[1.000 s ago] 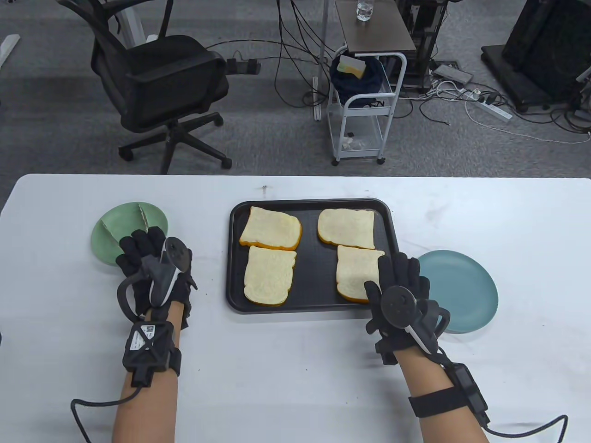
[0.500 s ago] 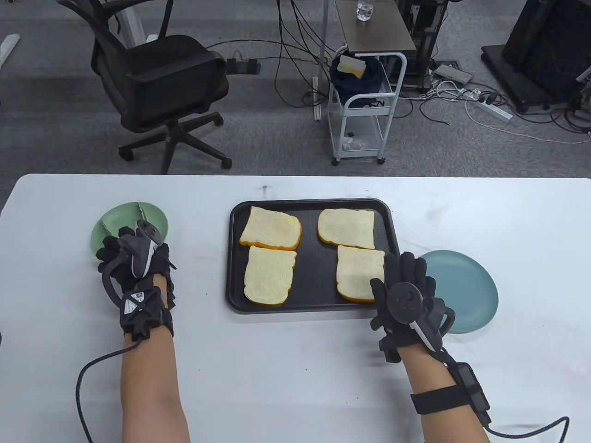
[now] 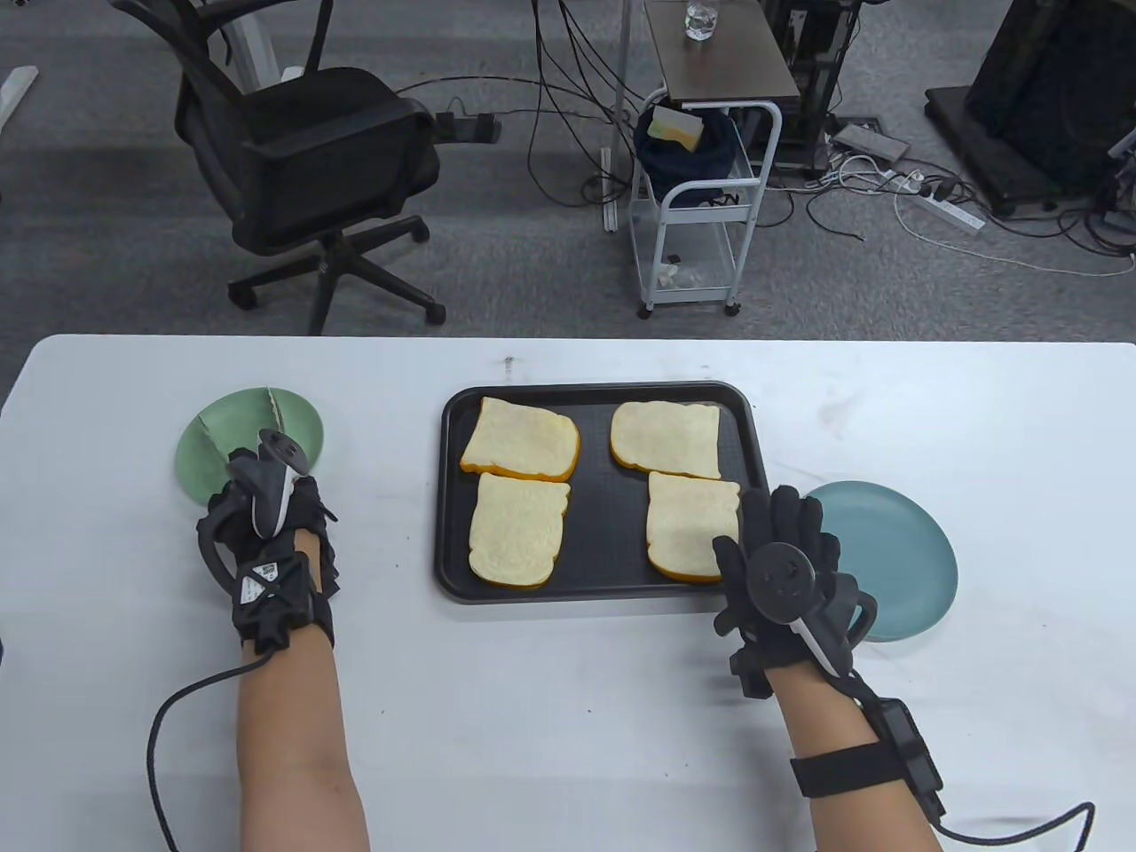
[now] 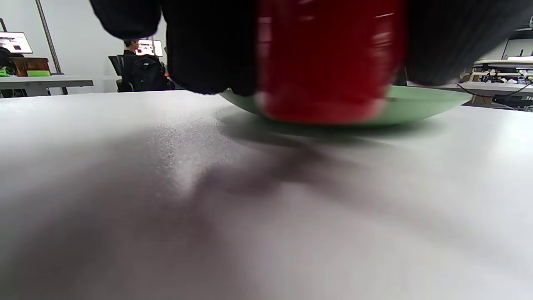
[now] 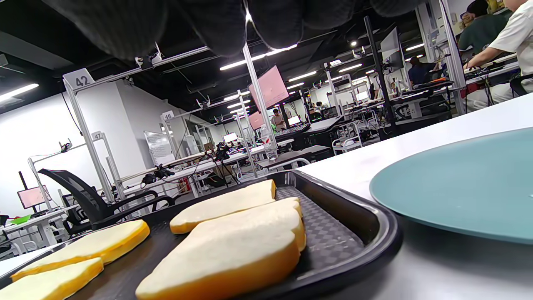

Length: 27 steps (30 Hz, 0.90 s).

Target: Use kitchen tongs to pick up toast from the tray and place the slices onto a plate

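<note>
Four toast slices lie on the black tray (image 3: 596, 497); the near right slice (image 3: 688, 524) is closest to my right hand. The tongs (image 3: 272, 410) lie on the green plate (image 3: 232, 424), their metal arms pointing away from me. My left hand (image 3: 241, 499) covers the plate's near edge, and in the left wrist view its fingers (image 4: 208, 46) grip the tongs' red handle (image 4: 329, 62). My right hand (image 3: 781, 525) rests open at the tray's near right corner, beside the blue plate (image 3: 896, 550). The right wrist view shows that toast slice (image 5: 233, 246) in front of the tray rim (image 5: 374, 233).
The blue plate (image 5: 458, 187) holds nothing. Beyond the table's far edge stand an office chair (image 3: 311, 160) and a small white cart (image 3: 701, 204), with cables on the floor. White tabletop stretches in front of the tray, towards me.
My left hand went from spread flat over the green plate to curled on the tongs' handle, drawing back a little. My right hand slid slightly right, then stayed still.
</note>
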Motion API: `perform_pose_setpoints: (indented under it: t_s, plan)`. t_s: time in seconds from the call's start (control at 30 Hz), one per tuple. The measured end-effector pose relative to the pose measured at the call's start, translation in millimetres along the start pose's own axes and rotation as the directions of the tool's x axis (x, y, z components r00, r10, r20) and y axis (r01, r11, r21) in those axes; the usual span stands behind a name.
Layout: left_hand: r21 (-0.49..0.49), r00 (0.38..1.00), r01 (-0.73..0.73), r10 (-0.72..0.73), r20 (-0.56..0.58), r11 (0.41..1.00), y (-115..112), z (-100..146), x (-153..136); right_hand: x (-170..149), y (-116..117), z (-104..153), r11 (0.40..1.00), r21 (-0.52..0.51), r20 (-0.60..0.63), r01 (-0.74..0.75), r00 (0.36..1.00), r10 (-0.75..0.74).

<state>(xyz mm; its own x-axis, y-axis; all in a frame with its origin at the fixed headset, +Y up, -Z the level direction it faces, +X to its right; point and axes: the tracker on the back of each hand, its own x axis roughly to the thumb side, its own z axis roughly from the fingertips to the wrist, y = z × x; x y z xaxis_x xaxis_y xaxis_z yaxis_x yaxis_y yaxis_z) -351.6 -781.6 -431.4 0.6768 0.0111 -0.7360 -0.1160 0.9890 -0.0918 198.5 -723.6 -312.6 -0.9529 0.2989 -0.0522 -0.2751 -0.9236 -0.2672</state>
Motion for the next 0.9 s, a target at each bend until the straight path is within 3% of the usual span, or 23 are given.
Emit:
perform_pose_setpoints:
  t_s: [0.17,0.37,0.53,0.67,0.8,0.9]
  plan:
    - [0.019,0.998,-0.055,0.055,0.018,0.998,6,8,-4,-1,0,0,1.0,-0.002,-0.001,0.002,1.0,-0.002]
    - [0.124,0.97,-0.193,0.17,0.171,0.973,58,45,-3,-3,-3,0,1.0,-0.015,-0.006,0.022,1.0,-0.022]
    - [0.1,0.842,-0.46,0.397,0.366,0.882,109,101,-3,-3,-3,0,0.999,-0.02,-0.001,0.028,1.0,-0.028]
    - [0.022,0.73,-0.546,0.462,0.504,0.838,131,155,0,0,-5,1,0.999,-0.028,0.012,0.028,1.0,-0.028]
    - [-0.089,0.618,-0.604,0.535,0.576,0.792,130,204,2,0,-10,2,0.998,-0.045,0.014,0.042,0.999,-0.041]
    - [-0.128,0.572,-0.622,0.56,0.6,0.772,120,231,3,-1,-11,3,0.998,-0.05,0.015,0.045,0.999,-0.044]
